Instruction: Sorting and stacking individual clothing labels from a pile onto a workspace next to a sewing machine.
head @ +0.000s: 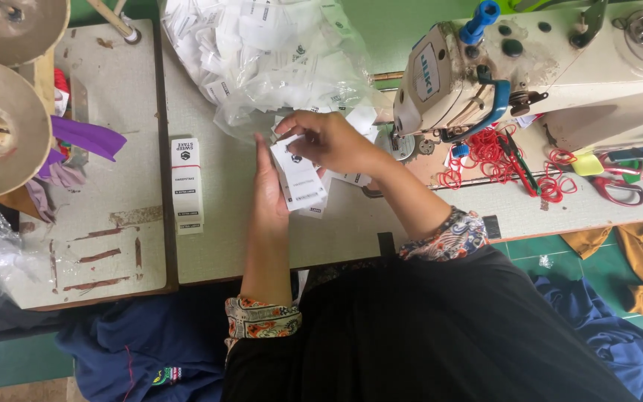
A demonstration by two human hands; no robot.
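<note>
My left hand (269, 192) lies palm up over the worktable, holding a small stack of white printed labels (301, 181). My right hand (330, 138) is above it, its fingers pinching the top of that stack. Just behind both hands lies a clear plastic bag (262, 52) full of the same white labels. A bundled strip of labels (187, 186) tied with a red band rests on the table to the left of my left hand.
A cream sewing machine (530, 67) stands at the right, with red rubber bands (493, 152) and red-handled scissors (615, 182) beside it. Thread cone discs (1, 126) and purple cloth (87, 138) are at left. Blue and mustard fabric (634, 260) lies on the green floor.
</note>
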